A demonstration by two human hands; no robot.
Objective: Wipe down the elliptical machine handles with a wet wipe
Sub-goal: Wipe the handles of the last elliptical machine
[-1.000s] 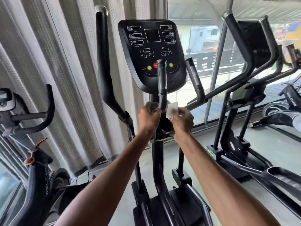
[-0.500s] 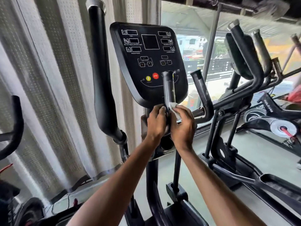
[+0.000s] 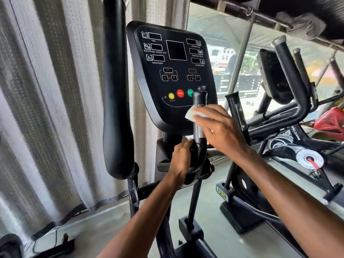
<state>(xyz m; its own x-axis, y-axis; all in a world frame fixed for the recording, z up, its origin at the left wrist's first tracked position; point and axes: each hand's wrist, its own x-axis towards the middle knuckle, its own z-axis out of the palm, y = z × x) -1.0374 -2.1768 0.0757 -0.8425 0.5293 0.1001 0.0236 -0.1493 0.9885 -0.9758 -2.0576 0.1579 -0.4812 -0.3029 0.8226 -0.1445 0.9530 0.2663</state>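
**Wipe pressed flat to the short grip under the console**

The right hand (image 3: pixel 220 128) lies nearly flat, fingers stretched out and close together, pressing a white wet wipe (image 3: pixel 190 114) against the short inner handle (image 3: pixel 199 98). I can't see where the thumb sits. Only a folded corner of the wipe pokes out past the fingertips, on the console side.

Lower down, the left hand (image 3: pixel 181 160) is curled round the same handle at its bottom bend, gripping it firmly.

The handle stands upright just in front of the console (image 3: pixel 175 71). It is black at the top, with a shiny metal band showing between the two hands. Its cap sits beside the green button (image 3: pixel 190 92).

A matching short grip (image 3: pixel 235 107) stands just to the right, untouched. The long padded swing handle (image 3: pixel 116 94) rises to the left, against the pale curtain (image 3: pixel 46 108).
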